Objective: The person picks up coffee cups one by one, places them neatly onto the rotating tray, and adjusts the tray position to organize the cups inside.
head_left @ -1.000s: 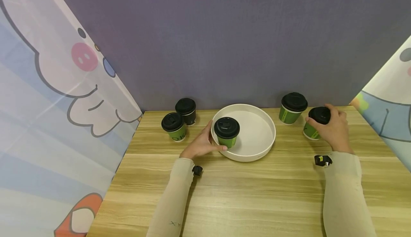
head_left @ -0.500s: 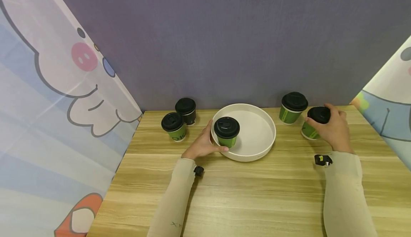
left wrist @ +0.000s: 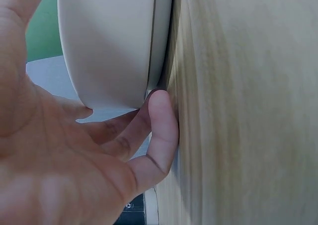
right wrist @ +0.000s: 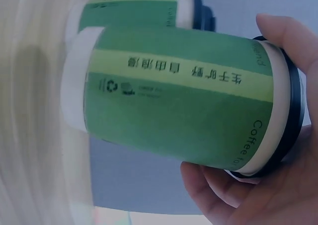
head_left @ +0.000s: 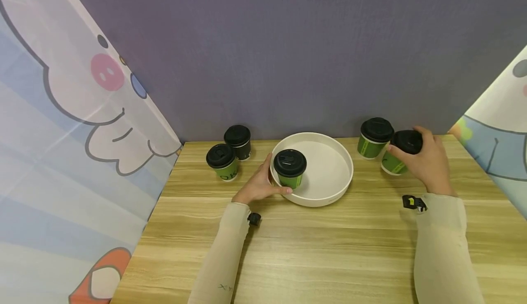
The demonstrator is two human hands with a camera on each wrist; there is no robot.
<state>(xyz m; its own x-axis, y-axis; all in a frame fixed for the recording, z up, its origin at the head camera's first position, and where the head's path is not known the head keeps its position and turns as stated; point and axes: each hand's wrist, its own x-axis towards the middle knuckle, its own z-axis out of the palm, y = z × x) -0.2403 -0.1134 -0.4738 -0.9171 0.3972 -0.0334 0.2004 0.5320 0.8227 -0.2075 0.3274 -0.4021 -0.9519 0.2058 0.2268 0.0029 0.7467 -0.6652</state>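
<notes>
My right hand [head_left: 430,166] grips a green paper coffee cup [head_left: 394,162] with a black lid, thumb and fingers around its lid end. In the right wrist view, the held cup [right wrist: 179,96] leans, its white base close over the tabletop. Just behind it stands another green coffee cup [head_left: 373,139]. At the left side of a round white tray [head_left: 329,169], my left hand [head_left: 260,186] holds the rim, thumb at the front. The left wrist view has its fingers curled at the lower edge of the tray wall [left wrist: 109,46]. A lidded green cup [head_left: 290,169] stands inside the tray, left of centre.
Left of the tray stand a green lidded cup [head_left: 223,163] and a black lidded cup [head_left: 239,141]. A grey-purple panel [head_left: 288,57] rises behind the wooden table [head_left: 329,249]. A cartoon-print curtain [head_left: 61,157] hangs along the left side.
My right hand has shifted the green coffee cup a little left and up in view, nearer the cup behind it. My left hand and the tray stay put.
</notes>
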